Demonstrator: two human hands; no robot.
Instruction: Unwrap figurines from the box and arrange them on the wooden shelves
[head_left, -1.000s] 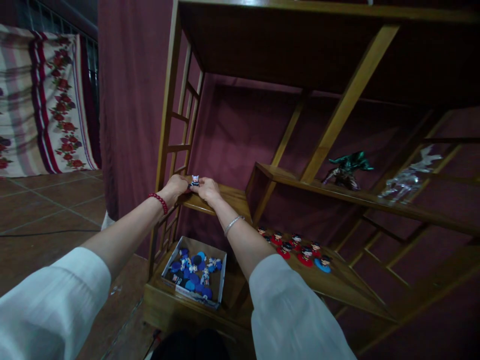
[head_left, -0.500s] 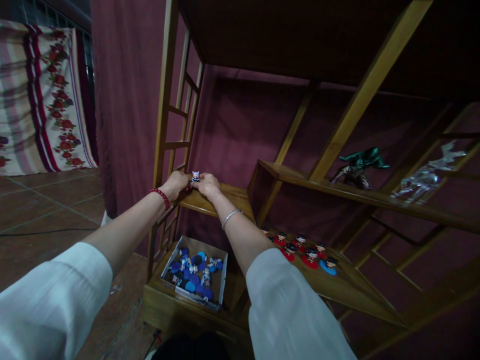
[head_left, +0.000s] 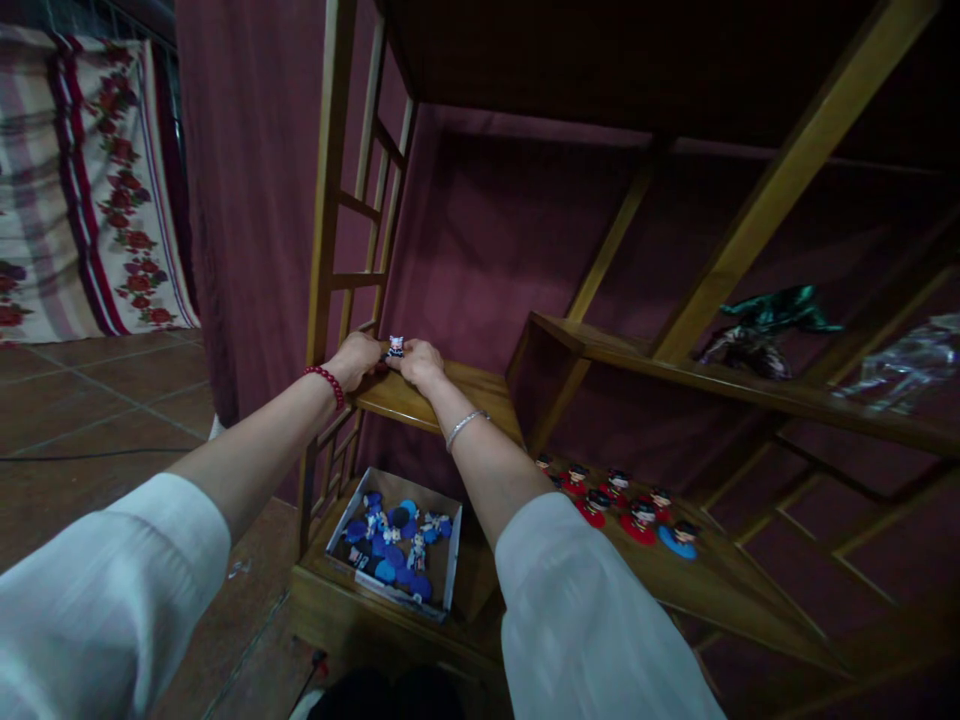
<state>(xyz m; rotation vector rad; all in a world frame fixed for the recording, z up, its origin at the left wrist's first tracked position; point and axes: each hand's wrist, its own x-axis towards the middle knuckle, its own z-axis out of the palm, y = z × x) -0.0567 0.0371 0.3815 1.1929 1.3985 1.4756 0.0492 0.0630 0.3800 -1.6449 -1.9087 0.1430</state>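
Observation:
Both my hands reach to the left end of a small wooden shelf (head_left: 457, 385). A tiny white and dark figurine (head_left: 394, 347) stands there between my fingertips. My left hand (head_left: 355, 360), with a red bead bracelet at the wrist, pinches it from the left. My right hand (head_left: 421, 363), wearing a silver bangle, pinches it from the right. The fingers of both hands are curled in around the figurine's base.
A cardboard box (head_left: 448, 565) of several blue figurines sits on the bottom shelf. Several red-based figurines (head_left: 616, 497) and one blue-based stand on the lower shelf at right. A green and dark figure (head_left: 761, 320) and a clear wrapped item (head_left: 907, 360) rest on the upper right shelf.
My hands stay on the figurine at the shelf's left end. The view has shifted slightly, so the shelf contents appear a little further right.

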